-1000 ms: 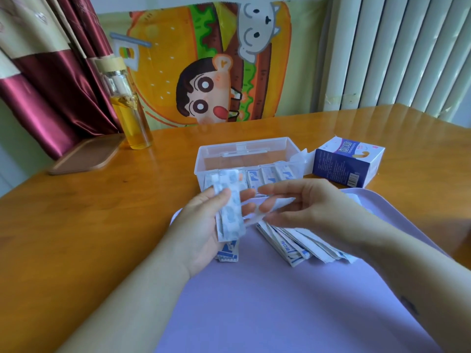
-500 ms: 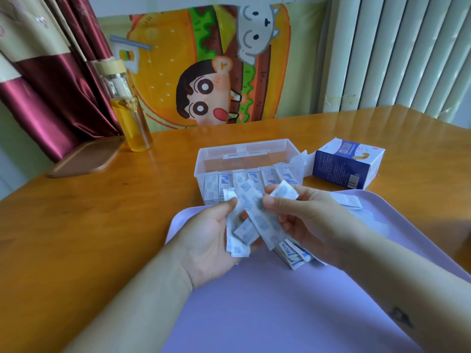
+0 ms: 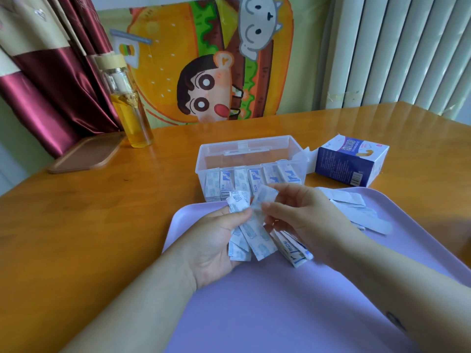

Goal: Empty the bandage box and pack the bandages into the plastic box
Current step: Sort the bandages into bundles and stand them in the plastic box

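Observation:
A clear plastic box (image 3: 204, 159) stands open on the table, with several wrapped bandages (image 3: 251, 180) upright along its near wall. To its right lies the blue and white bandage box (image 3: 349, 161), open on its left end. My left hand (image 3: 216, 240) grips a small bunch of wrapped bandages (image 3: 252, 238) above the lilac tray (image 3: 280, 314). My right hand (image 3: 303, 215) pinches the top of one bandage in that bunch. More loose bandages (image 3: 356, 212) lie on the tray under and behind my right hand.
A glass bottle (image 3: 127, 110) of yellow liquid stands at the back left beside a brown wooden lid (image 3: 86, 154). A cartoon cushion (image 3: 204, 59) leans behind the table. A radiator (image 3: 395, 52) stands at the back right, maroon curtains at the left.
My hands drew together over the tray. The right hand came off the pile on the tray and now pinches a bandage in the left hand's bunch, which has fanned out.

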Tool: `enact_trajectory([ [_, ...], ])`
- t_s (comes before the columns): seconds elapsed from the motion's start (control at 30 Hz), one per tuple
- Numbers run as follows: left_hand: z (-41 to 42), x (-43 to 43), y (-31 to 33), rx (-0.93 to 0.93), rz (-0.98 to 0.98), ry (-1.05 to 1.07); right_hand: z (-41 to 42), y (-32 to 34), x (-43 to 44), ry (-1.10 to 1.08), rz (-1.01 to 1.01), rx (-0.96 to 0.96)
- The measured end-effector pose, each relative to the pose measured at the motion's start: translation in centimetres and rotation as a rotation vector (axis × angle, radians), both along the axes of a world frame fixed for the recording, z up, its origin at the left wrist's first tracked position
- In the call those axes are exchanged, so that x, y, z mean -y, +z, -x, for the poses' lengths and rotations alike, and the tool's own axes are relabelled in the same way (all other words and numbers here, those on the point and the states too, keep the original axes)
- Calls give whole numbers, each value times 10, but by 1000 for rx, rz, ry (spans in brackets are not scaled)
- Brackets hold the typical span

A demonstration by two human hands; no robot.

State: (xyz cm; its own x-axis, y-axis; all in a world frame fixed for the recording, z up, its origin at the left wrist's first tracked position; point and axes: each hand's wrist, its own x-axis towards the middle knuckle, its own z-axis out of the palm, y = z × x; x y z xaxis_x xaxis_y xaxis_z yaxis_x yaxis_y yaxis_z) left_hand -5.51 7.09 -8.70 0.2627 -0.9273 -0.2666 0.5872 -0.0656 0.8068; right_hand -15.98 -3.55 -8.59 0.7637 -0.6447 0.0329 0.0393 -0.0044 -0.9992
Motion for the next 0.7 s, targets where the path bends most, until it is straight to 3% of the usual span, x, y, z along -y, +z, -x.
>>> enact_trajectory([
  [0.17, 4, -3, 3, -38, -7, -77, 5, 4, 6, -25, 181, -9],
  [0.37, 4, 0, 3, -33, -46, -55, 9, 9, 16, -26, 594, -232],
  [0.43, 0, 1, 3, -69, -39, -28, 23, 19, 41, -75, 714, -378],
  [0.5, -3, 1, 4, -97, -35, 14, 42, 27, 67, -115, 946, -689],
  [0.57, -5, 2, 5, -108, -35, 32, 57, 28, 82, -44, 1050, -1000],
  [0.63, -5, 1, 4, -109, -32, 38, 63, 25, 86, 52, 1006, -1126],
  [0.7, -6, 1, 4, -104, -32, 38, 64, 22, 87, 50, 1006, -1123],
])
